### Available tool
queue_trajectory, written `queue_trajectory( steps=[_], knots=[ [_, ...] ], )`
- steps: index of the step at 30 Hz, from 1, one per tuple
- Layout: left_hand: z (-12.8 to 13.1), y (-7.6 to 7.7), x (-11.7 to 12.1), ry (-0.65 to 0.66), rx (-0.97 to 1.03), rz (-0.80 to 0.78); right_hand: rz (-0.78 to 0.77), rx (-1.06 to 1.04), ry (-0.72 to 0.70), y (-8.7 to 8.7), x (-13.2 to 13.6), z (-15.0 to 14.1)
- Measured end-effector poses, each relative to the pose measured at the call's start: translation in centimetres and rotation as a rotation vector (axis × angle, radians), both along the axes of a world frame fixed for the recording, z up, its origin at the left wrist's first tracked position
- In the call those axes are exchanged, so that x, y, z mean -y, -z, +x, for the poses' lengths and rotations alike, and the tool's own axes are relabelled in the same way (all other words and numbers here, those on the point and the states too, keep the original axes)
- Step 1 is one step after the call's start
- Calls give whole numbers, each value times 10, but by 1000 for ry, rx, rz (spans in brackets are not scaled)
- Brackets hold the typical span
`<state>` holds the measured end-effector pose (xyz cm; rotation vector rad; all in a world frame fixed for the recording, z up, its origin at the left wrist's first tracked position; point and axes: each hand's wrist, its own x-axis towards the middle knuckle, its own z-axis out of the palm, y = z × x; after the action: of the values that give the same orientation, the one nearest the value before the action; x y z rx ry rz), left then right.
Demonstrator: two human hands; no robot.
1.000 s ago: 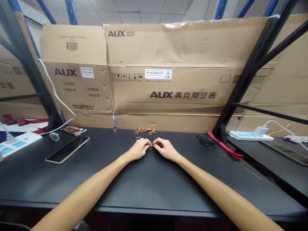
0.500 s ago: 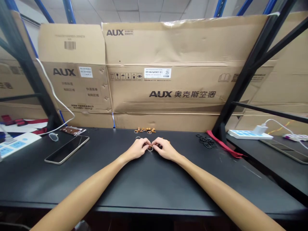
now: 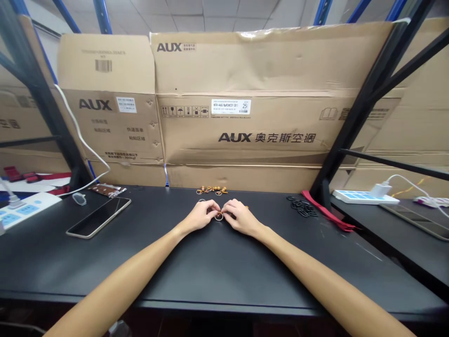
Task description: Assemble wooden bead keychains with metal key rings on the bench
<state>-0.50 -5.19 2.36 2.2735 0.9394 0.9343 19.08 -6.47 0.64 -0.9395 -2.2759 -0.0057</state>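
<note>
My left hand [image 3: 200, 216] and my right hand [image 3: 241, 217] meet at the middle of the black table [image 3: 224, 269]. Their fingertips pinch a small metal ring [image 3: 219, 216] from both sides, a little above the tabletop. Just past my left fingers, a second thin ring [image 3: 201, 200] lies partly hidden. Farther back against the cardboard sits a small cluster of brass-coloured keyring charms [image 3: 211, 190]. Something small and gold shows just past my right fingers, too small to name.
A smartphone [image 3: 98, 217] lies on the left, with a power strip [image 3: 28, 209] beyond the table's left end. To the right lie black rubber rings [image 3: 301, 206] and a red strap [image 3: 328, 213]. Flattened AUX cartons [image 3: 238, 107] stand along the back, between black shelf uprights.
The small ring shows more plainly between my fingertips than a second ago. My hands have shifted only slightly, and the view has barely moved.
</note>
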Motion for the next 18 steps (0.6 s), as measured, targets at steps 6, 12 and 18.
queue_trajectory(
  steps=[6, 12, 18],
  knots=[
    [2, 4, -3, 11, 71, -83, 55, -34, 0, -1, 3, -3],
    [2, 6, -5, 38, 101, -181, 138, -23, -58, 2, 0, -5],
    [2, 7, -6, 38, 94, -182, 167, -8, -73, 0, 2, -5]
  ],
)
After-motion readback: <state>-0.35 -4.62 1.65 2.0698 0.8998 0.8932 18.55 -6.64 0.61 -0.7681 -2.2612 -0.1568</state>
